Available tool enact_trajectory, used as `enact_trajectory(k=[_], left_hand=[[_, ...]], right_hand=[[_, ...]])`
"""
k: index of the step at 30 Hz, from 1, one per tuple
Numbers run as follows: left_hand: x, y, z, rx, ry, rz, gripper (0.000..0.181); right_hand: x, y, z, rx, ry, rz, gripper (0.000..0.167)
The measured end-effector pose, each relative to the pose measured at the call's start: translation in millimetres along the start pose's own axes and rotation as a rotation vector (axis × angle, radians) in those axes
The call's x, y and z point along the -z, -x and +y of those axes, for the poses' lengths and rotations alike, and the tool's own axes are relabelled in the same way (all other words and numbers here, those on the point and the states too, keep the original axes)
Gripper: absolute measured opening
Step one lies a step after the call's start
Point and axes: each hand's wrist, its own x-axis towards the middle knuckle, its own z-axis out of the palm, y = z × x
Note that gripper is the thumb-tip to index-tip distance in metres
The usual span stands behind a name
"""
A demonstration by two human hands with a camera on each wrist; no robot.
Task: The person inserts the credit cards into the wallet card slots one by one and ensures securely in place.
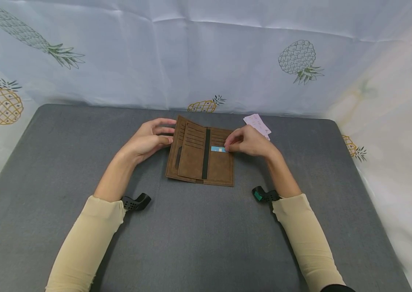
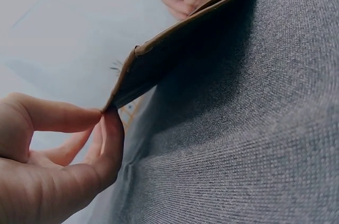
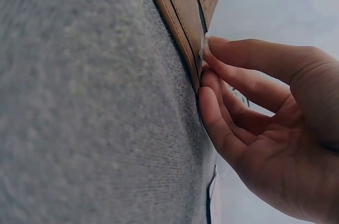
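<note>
A brown wallet (image 1: 190, 162) lies unfolded on the grey table, with several card slots on its panels and a dark strip down its middle. Its left edge is raised, pinched between the thumb and fingers of my left hand (image 1: 149, 140); the left wrist view shows this grip (image 2: 69, 155). A blue card (image 1: 217, 149) sits mostly inside a slot of the right panel, only a narrow strip showing. At that card's right end, my right hand (image 1: 251, 142) pinches it between thumb and index finger. In the right wrist view, the other fingers (image 3: 212, 110) touch the wallet's edge.
Beyond my right hand, several pale pink cards (image 1: 258, 123) lie loosely overlapped on the table (image 1: 198, 235). A white curtain (image 1: 206, 61) printed with pineapples hangs behind the table's far edge. Each wrist carries a black camera mount (image 1: 136, 202).
</note>
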Motion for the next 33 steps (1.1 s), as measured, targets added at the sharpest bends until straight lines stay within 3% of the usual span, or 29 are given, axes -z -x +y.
enact_trajectory(k=[7,15,18,26,33], left_hand=[[0.6,-0.3,-1.7,-0.002,0.001,0.007,0.064],[-0.5,-1.4,-1.1,0.001,0.003,0.005,0.066],[-0.5,-1.6,-2.3,0.001,0.003,0.005,0.065],[-1.3,-1.9,-2.8,0.014,0.001,-0.005,0.065],[-1.9,-1.7,-1.5,0.018,0.0,-0.005,0.065]], right_hand=[[8.7,2.3,4.8,0.014,0.004,0.037,0.017],[32.1,13.4,24.3,-0.103,-0.015,0.307,0.03],[38.6,16.2,32.8,-0.141,0.006,0.369,0.037],[47.1,16.0,42.3,-0.28,0.116,0.331,0.061],[48.3,15.9,45.3,-0.277,0.151,0.306,0.067]])
